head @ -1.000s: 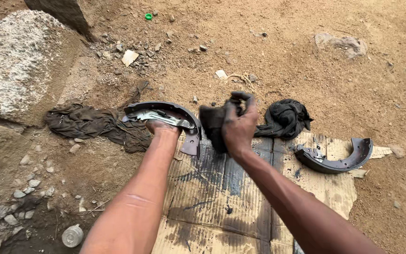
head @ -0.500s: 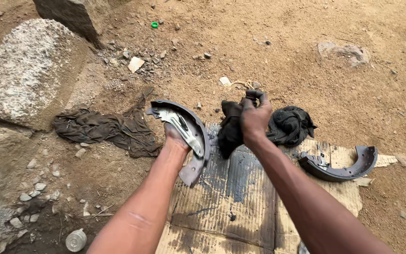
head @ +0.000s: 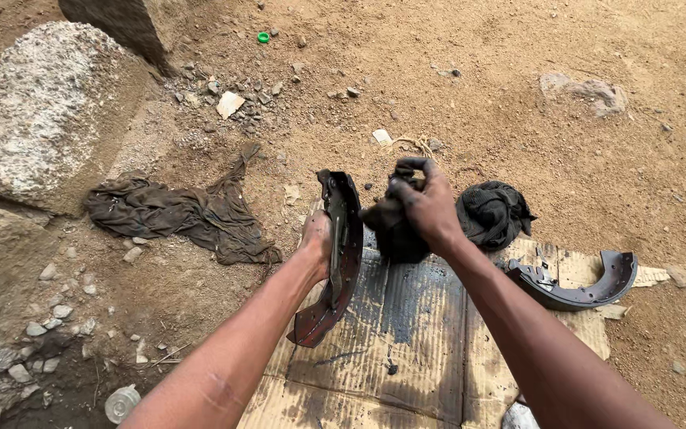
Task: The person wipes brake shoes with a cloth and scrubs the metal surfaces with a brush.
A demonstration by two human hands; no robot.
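While the left hand (head: 317, 238) grips an upright brake shoe (head: 335, 262) on stained cardboard (head: 406, 318), the right hand (head: 426, 206) clutches a dark rag (head: 391, 230) just right of it.

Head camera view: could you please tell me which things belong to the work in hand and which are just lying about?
In hand:
left hand holding curved brake shoe on edge
right hand gripping dark rag
stained cardboard sheet underneath

Lying about:
second brake shoe
black cloth bundle
brown cloth on dirt
large rock
green bottle cap

Left hand (head: 316, 238) closed in a grip, right hand (head: 426, 208) clenched, both forearms extended forward
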